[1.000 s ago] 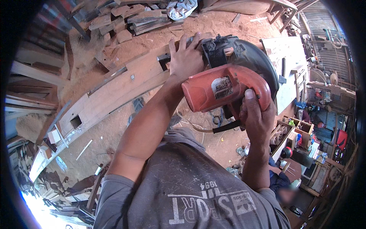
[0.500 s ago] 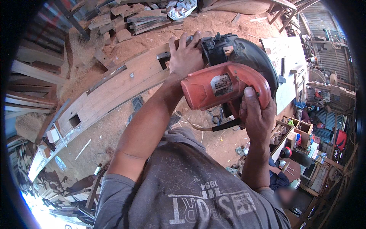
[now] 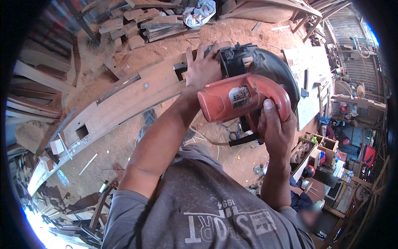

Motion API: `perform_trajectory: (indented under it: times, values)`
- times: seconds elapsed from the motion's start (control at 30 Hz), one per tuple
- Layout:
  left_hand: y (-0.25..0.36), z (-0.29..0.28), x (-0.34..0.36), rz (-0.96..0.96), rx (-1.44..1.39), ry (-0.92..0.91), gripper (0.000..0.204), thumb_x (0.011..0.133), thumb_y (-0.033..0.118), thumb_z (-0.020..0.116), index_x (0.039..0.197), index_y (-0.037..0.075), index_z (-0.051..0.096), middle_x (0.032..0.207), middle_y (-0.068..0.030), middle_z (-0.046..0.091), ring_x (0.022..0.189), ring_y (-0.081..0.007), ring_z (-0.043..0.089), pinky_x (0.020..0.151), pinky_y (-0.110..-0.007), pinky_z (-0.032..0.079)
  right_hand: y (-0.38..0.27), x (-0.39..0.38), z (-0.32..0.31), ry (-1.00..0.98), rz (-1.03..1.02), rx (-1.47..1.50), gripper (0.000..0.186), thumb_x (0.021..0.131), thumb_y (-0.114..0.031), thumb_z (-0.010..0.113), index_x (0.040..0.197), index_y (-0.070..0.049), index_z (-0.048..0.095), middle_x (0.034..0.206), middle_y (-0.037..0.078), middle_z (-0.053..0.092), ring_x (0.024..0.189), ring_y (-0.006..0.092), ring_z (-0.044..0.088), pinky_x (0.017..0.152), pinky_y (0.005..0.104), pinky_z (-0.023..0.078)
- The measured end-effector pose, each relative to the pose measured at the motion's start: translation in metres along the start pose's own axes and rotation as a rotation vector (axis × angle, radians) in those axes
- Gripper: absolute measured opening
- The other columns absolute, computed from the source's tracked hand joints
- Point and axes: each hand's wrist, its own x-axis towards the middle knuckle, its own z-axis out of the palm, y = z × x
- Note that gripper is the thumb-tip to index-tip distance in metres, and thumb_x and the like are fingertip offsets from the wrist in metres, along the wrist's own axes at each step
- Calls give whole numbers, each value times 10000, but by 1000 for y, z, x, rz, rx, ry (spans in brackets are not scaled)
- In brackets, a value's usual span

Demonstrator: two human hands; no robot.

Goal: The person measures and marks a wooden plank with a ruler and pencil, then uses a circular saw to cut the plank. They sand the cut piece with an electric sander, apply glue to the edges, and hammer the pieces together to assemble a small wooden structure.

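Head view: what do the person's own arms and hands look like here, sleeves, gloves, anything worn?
Both hands are bare: no gloves, rings, watch or bands show on the left hand or the right hand. Both forearms are uncovered up to the short sleeves of a grey T-shirt with faded white print on the chest. No cables or straps are on the arms.

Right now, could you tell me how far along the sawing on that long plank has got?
Done: the plank already has rectangular holes cut in it. In hand: the right hand grips the handle of the orange circular saw, set on the plank's far end, and the left hand lies flat on the wood beside it. Left: no saw cut is visible, so I cannot tell how much remains.
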Motion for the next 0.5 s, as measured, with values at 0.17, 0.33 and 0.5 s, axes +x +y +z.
perform_trajectory:
  times: [0.17, 0.33, 0.5]
  values:
    - [-1, 3, 1, 0, -34, 15, 522, 1018, 431, 554, 1496, 232, 621, 1687, -18, 428, 1548, -363, 346, 1224, -705, 164, 1, 1, 0, -1, 20, 9, 193, 1105, -172, 586, 1146, -17, 693, 684, -33, 573, 560, 37, 497, 511, 220, 371]
    - [1, -1, 1, 16, -22, 24, 516, 1011, 445, 564, 1479, 236, 627, 1671, -42, 436, 1525, -359, 361, 1202, -700, 195, 2, 1, 0, -9, 35, 34, 192, 1111, -168, 583, 1160, -20, 694, 689, -40, 571, 569, 31, 493, 518, 215, 366]
    - [-1, -3, 1, 17, -26, -2, 556, 1001, 464, 576, 1498, 217, 605, 1668, -53, 426, 1532, -357, 330, 1195, -699, 200, 0, 3, 2, -10, 20, 48, 187, 1111, -165, 585, 1157, -23, 698, 706, -44, 573, 585, 29, 495, 528, 212, 370]
